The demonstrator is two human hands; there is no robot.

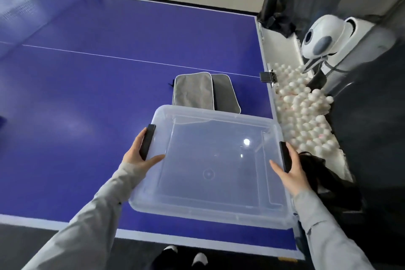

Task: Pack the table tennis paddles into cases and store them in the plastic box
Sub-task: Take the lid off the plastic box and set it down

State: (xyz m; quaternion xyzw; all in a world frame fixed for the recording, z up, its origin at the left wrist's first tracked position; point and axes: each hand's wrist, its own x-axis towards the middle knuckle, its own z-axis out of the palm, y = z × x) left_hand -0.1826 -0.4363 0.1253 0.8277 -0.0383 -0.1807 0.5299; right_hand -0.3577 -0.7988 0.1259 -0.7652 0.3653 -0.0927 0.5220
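A clear plastic box (219,208) with its lid on rests at the near right corner of the blue table. My left hand (138,151) grips the black latch (147,141) on the box's left side, thumb lying on the lid. My right hand (291,166) grips the black latch (284,155) on its right side. Two grey paddle cases lie just behind the box: a lighter one (192,92) overlapping a darker one (225,94). No paddle is visible.
The blue table tennis table (87,105) stretches away to the left, with its net (26,0) at the far left. Right of the table, a trough holds several white balls (304,112) below a white ball machine (324,37). My feet (186,256) show below the table edge.
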